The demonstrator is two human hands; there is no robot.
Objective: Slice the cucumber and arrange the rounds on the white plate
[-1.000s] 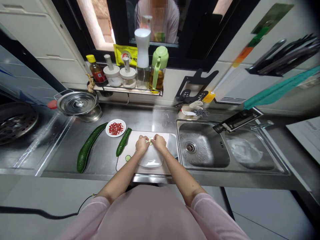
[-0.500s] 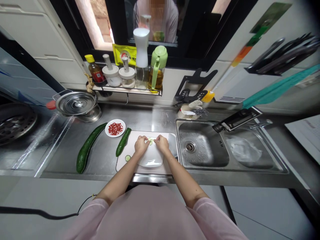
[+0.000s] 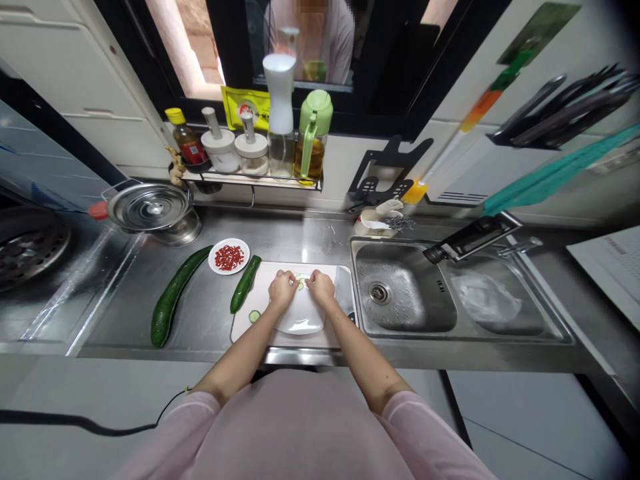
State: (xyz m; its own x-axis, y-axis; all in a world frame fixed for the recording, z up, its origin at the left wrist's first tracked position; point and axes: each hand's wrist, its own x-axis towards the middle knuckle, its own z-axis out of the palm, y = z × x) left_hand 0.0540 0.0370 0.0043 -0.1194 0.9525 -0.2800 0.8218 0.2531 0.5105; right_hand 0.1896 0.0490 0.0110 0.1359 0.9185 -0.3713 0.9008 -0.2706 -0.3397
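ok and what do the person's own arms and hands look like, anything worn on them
Loose, pale pink sleeves match the shirt and end around the elbows, leaving the forearms uncovered. The left hand and right hand wear no gloves, and no watch or bracelet shows. Rings are too small to tell.

Top (image 3: 295, 430): pale dusty pink, plain down the front.
Left sleeve (image 3: 175, 437): same pink, short and loose, hem around the elbow.
Right sleeve (image 3: 425, 433): a match, softly creased near the hem.
Forearms (image 3: 357, 343): uncovered below the sleeves.
Left hand (image 3: 283, 291): bare.
Right hand (image 3: 321, 288): bare too.
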